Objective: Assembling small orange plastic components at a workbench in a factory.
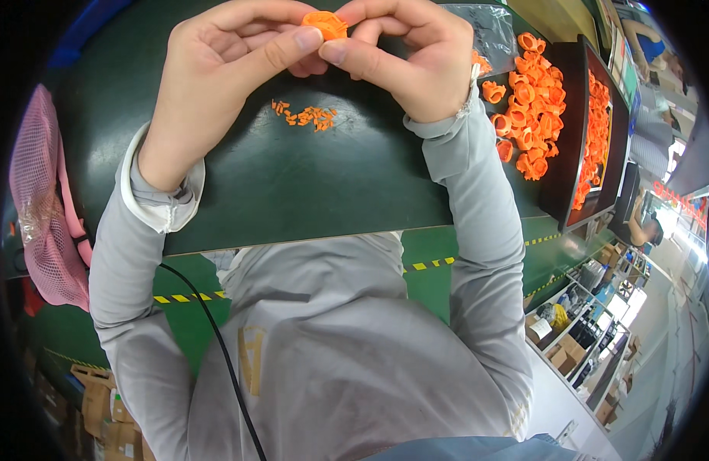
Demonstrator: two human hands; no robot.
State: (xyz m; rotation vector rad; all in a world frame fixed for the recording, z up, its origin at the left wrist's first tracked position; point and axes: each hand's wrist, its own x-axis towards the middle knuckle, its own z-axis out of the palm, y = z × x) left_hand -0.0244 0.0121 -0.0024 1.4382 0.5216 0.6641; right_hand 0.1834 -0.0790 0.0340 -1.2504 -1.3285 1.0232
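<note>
Orange plastic part (326,24) sits between the fingertips (308,38) — left hand (220,73) and right hand (424,60) both pinching it. Probably light, stiffish, kinda slick — I'd hold opposite edges, thin bits might snap.

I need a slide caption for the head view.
Left hand and right hand hold an orange part over a green table, orange bits nearby, a pile of parts at right.
</note>
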